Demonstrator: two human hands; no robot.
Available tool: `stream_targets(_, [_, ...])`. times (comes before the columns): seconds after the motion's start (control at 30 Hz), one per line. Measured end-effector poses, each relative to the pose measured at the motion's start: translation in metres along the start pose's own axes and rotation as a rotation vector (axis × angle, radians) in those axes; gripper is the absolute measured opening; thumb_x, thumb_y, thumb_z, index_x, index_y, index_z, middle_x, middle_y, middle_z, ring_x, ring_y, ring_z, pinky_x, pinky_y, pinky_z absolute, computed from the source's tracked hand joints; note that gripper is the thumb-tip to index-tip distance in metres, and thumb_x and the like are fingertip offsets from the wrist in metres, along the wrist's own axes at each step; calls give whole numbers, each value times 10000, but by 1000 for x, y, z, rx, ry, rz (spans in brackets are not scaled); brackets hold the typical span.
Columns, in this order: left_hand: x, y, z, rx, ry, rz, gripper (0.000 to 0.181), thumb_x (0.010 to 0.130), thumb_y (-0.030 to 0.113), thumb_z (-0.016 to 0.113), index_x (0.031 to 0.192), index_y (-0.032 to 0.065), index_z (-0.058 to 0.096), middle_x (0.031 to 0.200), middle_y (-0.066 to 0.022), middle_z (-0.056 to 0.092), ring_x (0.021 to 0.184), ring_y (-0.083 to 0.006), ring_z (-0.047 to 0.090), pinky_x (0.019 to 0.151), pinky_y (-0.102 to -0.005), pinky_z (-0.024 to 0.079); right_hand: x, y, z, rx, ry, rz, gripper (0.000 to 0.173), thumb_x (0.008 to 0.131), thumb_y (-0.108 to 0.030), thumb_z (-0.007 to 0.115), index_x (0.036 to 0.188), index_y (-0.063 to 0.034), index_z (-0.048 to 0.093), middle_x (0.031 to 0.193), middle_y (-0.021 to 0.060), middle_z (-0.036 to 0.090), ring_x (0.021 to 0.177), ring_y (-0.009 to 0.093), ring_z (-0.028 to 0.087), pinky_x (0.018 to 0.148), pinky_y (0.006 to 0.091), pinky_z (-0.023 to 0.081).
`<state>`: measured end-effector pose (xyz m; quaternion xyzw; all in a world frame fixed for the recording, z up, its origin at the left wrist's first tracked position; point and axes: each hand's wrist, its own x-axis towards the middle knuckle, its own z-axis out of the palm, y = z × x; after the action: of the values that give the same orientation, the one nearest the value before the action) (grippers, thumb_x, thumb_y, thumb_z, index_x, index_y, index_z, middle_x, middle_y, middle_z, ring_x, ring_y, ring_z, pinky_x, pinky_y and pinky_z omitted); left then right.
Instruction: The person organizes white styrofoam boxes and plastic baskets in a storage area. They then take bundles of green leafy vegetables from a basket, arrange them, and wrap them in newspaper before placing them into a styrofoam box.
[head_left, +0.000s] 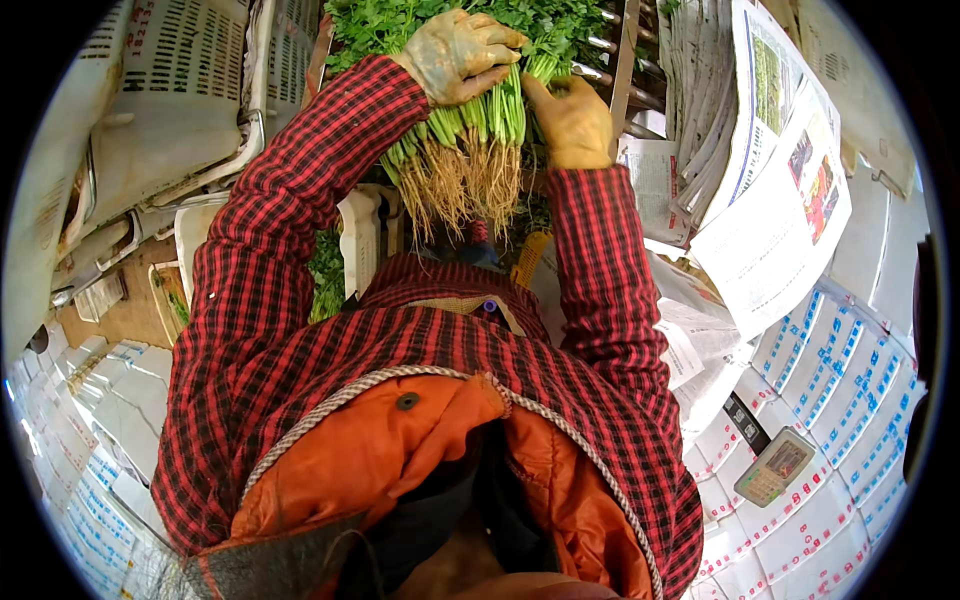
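Leafy green herbs with pale stems and long brown roots (480, 124), like coriander or celery, lie in a row at the top of the view, roots toward me. My left hand (461, 58), in a dirty pale glove, rests over the stems with its fingers curled; whether it grips them is not clear. My right hand (574, 116), in a yellowish glove, is at the right end of the row, thumb and fingertips against the stems. Its fingertips are partly hidden among the greens.
Stacked plastic crates (180, 82) stand at the left. To the right are a pile of folded newspapers (701, 97) and loose sheets (780, 247). White boxes (847, 390) and a scale's keypad display (775, 466) are at lower right. A metal rail (624, 67) runs beside the herbs.
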<state>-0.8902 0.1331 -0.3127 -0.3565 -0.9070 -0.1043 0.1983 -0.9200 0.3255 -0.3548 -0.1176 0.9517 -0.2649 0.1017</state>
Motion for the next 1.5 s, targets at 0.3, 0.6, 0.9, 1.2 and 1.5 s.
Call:
stream_targets(0.3, [-10, 0, 7, 37, 91, -14, 341, 846, 251, 542, 1143, 100, 617, 1148, -106, 610, 1067, -310, 567, 897, -420, 481, 25, 31, -36, -27, -61, -16, 414, 796, -328, 615, 1098, -46, 619, 946, 148, 678, 820, 223, 648, 761, 335, 517])
stream_targets(0.6, [31, -5, 29, 171, -122, -80, 306, 840, 294, 563, 1088, 122, 613, 1250, -45, 571, 1212, -224, 481, 959, -411, 380, -1, 47, -4, -79, -158, -156, 559, 854, -408, 609, 1224, 4, 540, 1173, 199, 601, 1048, 302, 608, 896, 351, 488])
stream_targets(0.9, [-15, 8, -58, 144, 797, -251, 481, 703, -48, 617, 1177, 16, 564, 1042, -171, 652, 922, -280, 650, 809, -345, 536, 30, 53, -39, 368, 136, -68, 672, 740, -414, 746, 1194, 45, 559, 971, 136, 686, 846, 203, 656, 757, 301, 511])
stream_targets(1.2, [-109, 59, 1, -1092, 883, -1699, 911, 699, 431, 772, 1328, -80, 355, 1363, -242, 398, 1305, -345, 315, 1078, -475, 262, 42, -32, 25, 330, -164, -76, 1093, 639, -528, 781, 1340, 156, 297, 1358, 329, 378, 1293, 383, 376, 1071, 360, 312])
stream_targets(1.5, [-103, 96, -23, -1516, 1067, -1377, 698, 769, 321, 710, 1296, -31, 418, 1230, -200, 523, 1172, -286, 491, 1008, -424, 393, -26, -54, 0, 760, -141, -65, 361, 735, -131, 720, 1007, 78, 605, 915, 107, 663, 801, 173, 623, 727, 291, 503])
